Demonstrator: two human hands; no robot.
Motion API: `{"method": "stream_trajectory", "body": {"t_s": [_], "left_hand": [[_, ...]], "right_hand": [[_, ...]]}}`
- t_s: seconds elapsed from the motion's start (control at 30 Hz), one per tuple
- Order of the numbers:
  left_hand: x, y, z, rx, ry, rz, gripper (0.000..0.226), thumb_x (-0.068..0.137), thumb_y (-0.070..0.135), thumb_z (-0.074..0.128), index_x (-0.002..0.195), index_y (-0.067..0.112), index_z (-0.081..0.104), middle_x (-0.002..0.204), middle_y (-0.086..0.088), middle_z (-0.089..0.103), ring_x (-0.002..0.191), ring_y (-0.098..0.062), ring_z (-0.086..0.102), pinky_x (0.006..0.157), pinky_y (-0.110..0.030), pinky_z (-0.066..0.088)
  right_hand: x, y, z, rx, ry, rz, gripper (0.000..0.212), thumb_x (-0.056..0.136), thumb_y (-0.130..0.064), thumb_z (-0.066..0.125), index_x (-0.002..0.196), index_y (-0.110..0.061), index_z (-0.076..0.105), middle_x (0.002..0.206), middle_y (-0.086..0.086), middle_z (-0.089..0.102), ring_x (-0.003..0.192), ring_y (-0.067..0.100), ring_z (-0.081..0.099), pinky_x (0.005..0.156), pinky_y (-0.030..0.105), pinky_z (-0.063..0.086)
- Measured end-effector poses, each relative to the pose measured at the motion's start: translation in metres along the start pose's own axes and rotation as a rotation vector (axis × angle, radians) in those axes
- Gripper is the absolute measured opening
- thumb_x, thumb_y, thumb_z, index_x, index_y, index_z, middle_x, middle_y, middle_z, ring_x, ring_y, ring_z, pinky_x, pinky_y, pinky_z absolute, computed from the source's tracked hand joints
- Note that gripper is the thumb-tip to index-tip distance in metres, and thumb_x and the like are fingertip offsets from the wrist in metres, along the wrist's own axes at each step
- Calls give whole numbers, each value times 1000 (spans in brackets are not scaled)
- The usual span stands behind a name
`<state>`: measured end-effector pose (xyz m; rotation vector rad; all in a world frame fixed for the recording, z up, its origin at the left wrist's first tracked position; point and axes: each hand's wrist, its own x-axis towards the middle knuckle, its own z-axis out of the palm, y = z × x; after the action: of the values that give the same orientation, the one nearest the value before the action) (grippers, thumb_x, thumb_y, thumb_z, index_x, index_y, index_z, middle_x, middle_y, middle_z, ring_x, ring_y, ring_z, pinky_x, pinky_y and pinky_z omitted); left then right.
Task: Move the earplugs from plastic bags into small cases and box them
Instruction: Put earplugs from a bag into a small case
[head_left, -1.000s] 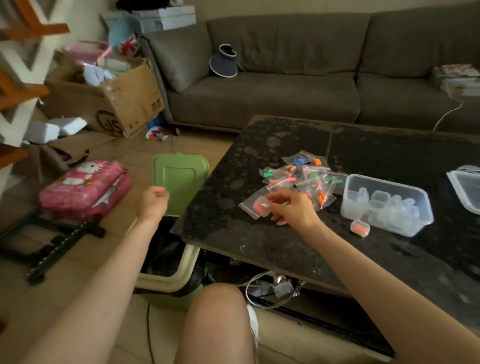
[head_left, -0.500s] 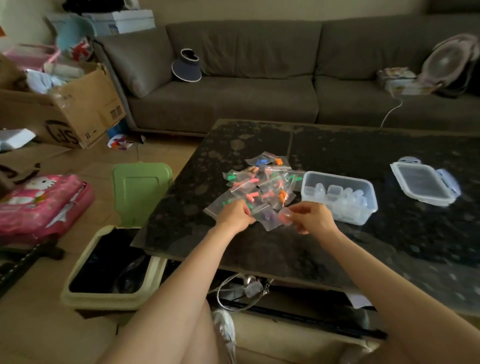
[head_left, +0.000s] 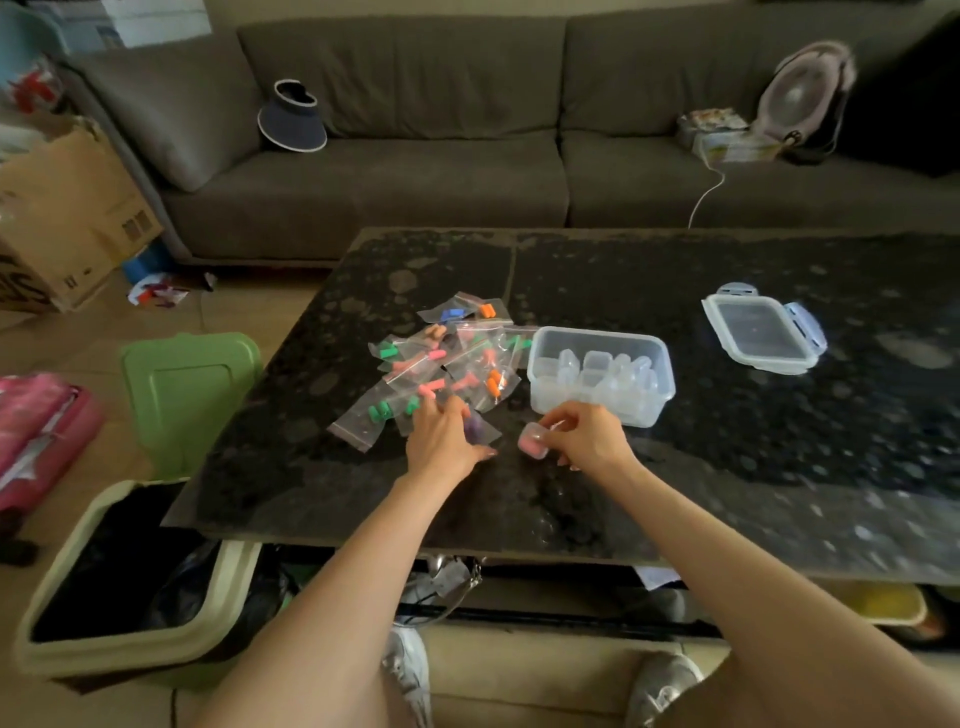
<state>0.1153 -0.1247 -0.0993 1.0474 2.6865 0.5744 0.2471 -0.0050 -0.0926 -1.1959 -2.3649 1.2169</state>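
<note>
A heap of small clear plastic bags (head_left: 447, 364) with coloured earplugs lies on the dark table (head_left: 727, 441). My left hand (head_left: 441, 441) rests on the near bags, fingers over a bag holding purple earplugs (head_left: 475, 428). My right hand (head_left: 584, 436) pinches a small clear case (head_left: 534, 440) with pink earplugs inside, just above the tabletop. Behind it stands a clear plastic box (head_left: 602, 382) with several empty small cases. The box's lid (head_left: 761, 335) lies to the right.
An open bin (head_left: 124, 582) with a raised green lid (head_left: 187, 395) stands on the floor left of the table. A grey sofa (head_left: 467, 156) runs behind, with a visor hat and a fan on it. A cardboard box (head_left: 67, 218) sits far left.
My right hand has drawn back toward me with the pink-filled case. My left hand has shifted right onto the bag with purple earplugs. The camera has swung right.
</note>
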Motion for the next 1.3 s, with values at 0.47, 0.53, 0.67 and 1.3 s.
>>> {"method": "stream_trajectory", "body": {"t_s": [0.47,0.53,0.67,1.3], "left_hand": [[4,-18,-23,-156,288,-189,31,88,24,64,118,20,57,133,-14,45,122,-29,42,94,-38,45],[9,-25,-22,-166,261,-264,44,89,28,63,130,25,47,137,-17,40,126,-33,37,102,-43,39],[17,-28,-15,-141,96,-235,43,90,31,60,131,32,47,143,-11,38,133,-36,28,107,-47,27],[-4,4,-40,-906,66,-47,16,88,8,63,96,21,64,96,2,65,97,-15,64,82,-28,55]], "right_hand": [[-4,-9,6,-240,214,-136,16,91,-30,62,102,-19,67,101,1,67,90,17,63,80,31,54],[-4,-8,6,-209,244,-140,18,93,-29,61,107,-19,66,106,2,67,93,18,64,81,29,52],[-3,-7,5,-197,259,-138,22,94,-27,59,113,-19,64,112,4,67,95,19,65,83,29,53],[-15,-43,7,695,-167,-37,33,100,-36,44,119,-14,60,111,5,69,93,21,68,75,27,57]]}}
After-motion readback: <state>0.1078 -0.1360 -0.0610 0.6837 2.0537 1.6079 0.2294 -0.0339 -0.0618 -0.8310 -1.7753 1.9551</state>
